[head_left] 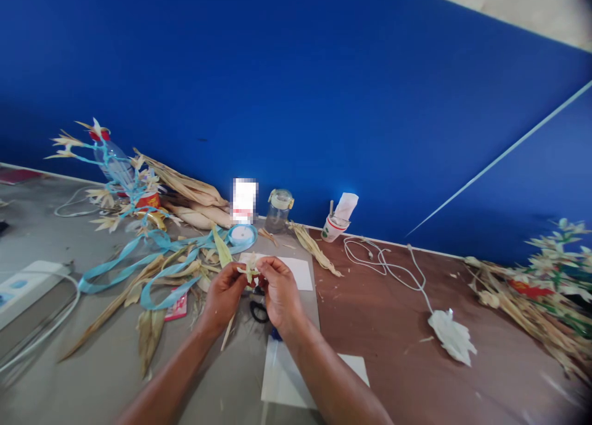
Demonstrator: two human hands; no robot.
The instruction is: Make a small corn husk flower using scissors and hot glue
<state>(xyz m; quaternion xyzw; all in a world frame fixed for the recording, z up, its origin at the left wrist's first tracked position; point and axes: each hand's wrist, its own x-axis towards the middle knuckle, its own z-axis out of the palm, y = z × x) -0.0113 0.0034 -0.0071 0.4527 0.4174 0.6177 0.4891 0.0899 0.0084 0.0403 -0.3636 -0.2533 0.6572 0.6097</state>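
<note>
Both hands meet over the middle of the table, fingers pinched on a small pale corn-husk flower [251, 269]. My left hand [222, 295] grips its left side, while my right hand [280, 289] holds it from the right. The flower's lower part is hidden by the fingers. Just under the hands lie scissors with a black handle loop [259, 312], partly covered. A light blue ribbon [155, 287] curls over the table to the left, running to its spool [243, 234]. Dry corn husks [150, 338] lie around it.
Blue-stemmed husk flowers [134, 190] stand at the left by a plastic bottle [115, 166]. A glass jar [278, 212] and a paper cup [333, 227] are at the blue partition [296, 104]. White cable [383, 261] and more husks [518, 314] lie right. White paper [287, 375] is in front.
</note>
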